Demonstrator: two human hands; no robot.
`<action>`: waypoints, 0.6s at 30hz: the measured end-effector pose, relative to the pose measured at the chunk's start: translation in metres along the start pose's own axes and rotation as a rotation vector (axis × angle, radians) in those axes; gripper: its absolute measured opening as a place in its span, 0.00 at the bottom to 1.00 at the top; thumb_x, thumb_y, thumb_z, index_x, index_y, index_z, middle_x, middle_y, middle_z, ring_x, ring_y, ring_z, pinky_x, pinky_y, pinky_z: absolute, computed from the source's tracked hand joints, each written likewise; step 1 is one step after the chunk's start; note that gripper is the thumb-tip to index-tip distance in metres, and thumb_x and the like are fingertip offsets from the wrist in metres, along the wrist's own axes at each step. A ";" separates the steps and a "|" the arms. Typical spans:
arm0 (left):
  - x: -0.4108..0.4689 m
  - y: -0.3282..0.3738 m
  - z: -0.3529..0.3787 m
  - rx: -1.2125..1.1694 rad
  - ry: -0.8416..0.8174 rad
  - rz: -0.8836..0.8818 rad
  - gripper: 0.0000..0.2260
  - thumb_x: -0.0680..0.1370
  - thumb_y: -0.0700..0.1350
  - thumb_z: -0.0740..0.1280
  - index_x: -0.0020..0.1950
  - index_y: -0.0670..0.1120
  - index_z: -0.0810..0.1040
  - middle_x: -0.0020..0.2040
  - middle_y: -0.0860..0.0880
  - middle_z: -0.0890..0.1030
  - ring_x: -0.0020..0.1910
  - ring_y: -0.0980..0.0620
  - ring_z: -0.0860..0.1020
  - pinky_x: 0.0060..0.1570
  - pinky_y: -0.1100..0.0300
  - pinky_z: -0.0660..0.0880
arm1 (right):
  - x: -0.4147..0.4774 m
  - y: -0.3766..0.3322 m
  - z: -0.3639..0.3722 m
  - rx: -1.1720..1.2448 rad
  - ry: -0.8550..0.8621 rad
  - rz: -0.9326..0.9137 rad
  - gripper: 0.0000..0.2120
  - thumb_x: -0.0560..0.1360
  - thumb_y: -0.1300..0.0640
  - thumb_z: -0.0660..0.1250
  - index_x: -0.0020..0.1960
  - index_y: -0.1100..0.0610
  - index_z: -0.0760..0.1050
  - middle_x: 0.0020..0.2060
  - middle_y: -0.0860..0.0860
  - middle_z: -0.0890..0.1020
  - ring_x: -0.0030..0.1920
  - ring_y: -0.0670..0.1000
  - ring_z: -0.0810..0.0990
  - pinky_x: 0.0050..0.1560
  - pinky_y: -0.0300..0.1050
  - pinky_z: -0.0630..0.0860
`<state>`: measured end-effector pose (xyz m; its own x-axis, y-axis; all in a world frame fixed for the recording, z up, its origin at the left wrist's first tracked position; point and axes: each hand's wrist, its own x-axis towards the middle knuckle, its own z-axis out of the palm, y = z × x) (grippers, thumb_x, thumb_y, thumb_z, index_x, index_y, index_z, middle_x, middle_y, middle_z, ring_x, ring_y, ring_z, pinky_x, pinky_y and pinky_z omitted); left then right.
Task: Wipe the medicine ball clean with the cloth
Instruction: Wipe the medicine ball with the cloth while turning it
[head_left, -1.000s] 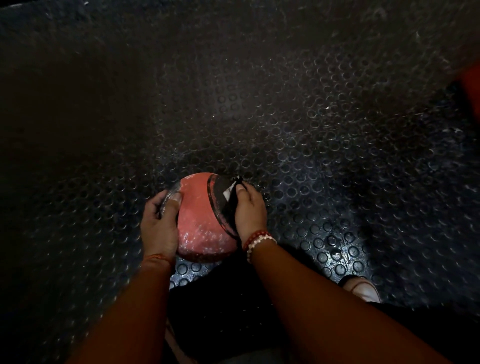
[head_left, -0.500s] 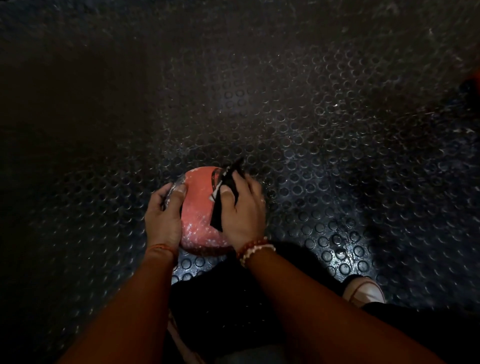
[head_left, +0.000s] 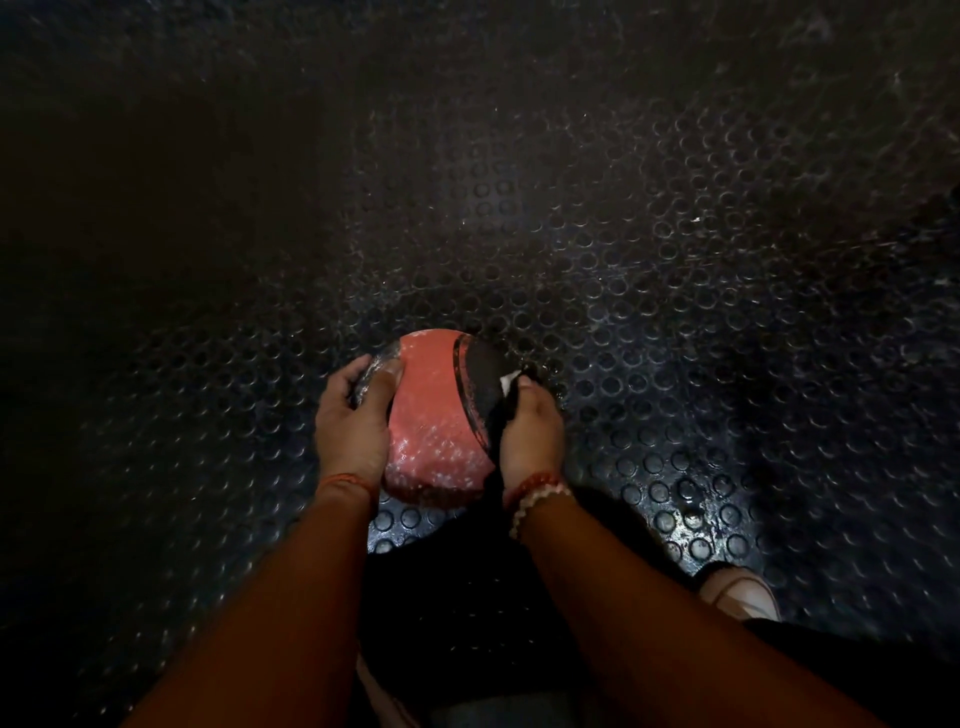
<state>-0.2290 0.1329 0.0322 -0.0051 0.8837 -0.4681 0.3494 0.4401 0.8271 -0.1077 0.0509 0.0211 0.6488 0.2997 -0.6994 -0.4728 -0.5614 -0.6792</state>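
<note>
The right hand (head_left: 532, 434) is sliding back rightward, fingers clutching the cloth (head_left: 496, 467) against the medicine ball (head_left: 428, 410); the left hand (head_left: 356, 423) is gripping it steady; pressing firmly seems wise.

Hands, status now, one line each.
Left hand: holds the medicine ball by its left side, fingers curled round it.
Right hand: grips the black cloth against the ball's right side.

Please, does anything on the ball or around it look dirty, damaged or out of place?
The medicine ball carries whitish speckles on its near red face, like dust or residue not yet wiped. The right hand holds the cloth at the ball's right side, the left hand grips its left. Nothing looks spilled or broken.
</note>
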 end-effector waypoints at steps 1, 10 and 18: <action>0.001 0.000 0.000 -0.009 0.001 -0.001 0.20 0.72 0.60 0.72 0.61 0.53 0.79 0.60 0.51 0.80 0.58 0.53 0.78 0.59 0.55 0.76 | -0.009 0.002 0.003 -0.057 0.050 -0.072 0.21 0.81 0.49 0.56 0.71 0.55 0.69 0.69 0.56 0.69 0.69 0.57 0.69 0.70 0.48 0.64; -0.003 -0.001 -0.003 -0.055 -0.038 -0.013 0.26 0.65 0.63 0.73 0.60 0.54 0.80 0.61 0.50 0.80 0.58 0.52 0.80 0.61 0.50 0.77 | 0.000 -0.045 0.011 -0.568 -0.189 -0.491 0.20 0.79 0.45 0.58 0.68 0.49 0.72 0.67 0.51 0.70 0.66 0.56 0.71 0.68 0.51 0.67; 0.000 -0.003 -0.002 -0.067 -0.035 -0.016 0.28 0.65 0.64 0.74 0.61 0.53 0.79 0.62 0.51 0.79 0.58 0.54 0.79 0.59 0.56 0.77 | 0.022 -0.036 -0.010 -0.203 -0.207 0.002 0.20 0.82 0.62 0.51 0.73 0.60 0.65 0.69 0.59 0.71 0.69 0.58 0.69 0.65 0.43 0.64</action>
<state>-0.2319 0.1321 0.0300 0.0228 0.8707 -0.4913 0.2865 0.4651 0.8376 -0.0701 0.0703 0.0322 0.5031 0.4378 -0.7452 -0.3310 -0.6988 -0.6341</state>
